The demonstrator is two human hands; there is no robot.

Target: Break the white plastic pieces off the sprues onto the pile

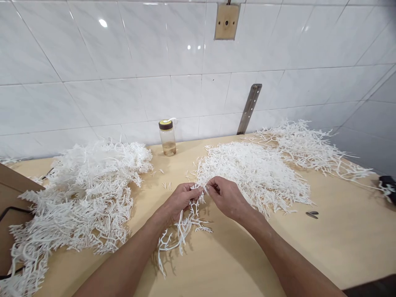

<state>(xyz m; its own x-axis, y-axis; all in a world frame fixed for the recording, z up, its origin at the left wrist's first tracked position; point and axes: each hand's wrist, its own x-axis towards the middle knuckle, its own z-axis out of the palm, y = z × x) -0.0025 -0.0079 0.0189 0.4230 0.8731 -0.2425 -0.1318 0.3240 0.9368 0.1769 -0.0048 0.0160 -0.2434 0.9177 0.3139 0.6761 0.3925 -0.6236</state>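
Note:
My left hand (183, 199) is closed around a white branching plastic stem (183, 226), whose bare forked twigs hang down toward the table. Close beside it, my right hand (225, 194) pinches with thumb and forefinger at the stem's upper end; a small white piece seems to be between the fingertips, though it is too small to tell exactly. Just beyond my right hand spreads a heap of small white sprigs (247, 169). To the left lies a large pile of white branching stems (93, 198).
A clear bottle (168, 142) with some liquid stands near the tiled wall. Bare white branches (309, 144) lie at the back right. Small snips (312, 214) rest on the table (340, 239). A metal bracket (249, 109) leans on the wall; a cardboard box (18, 185) stands left.

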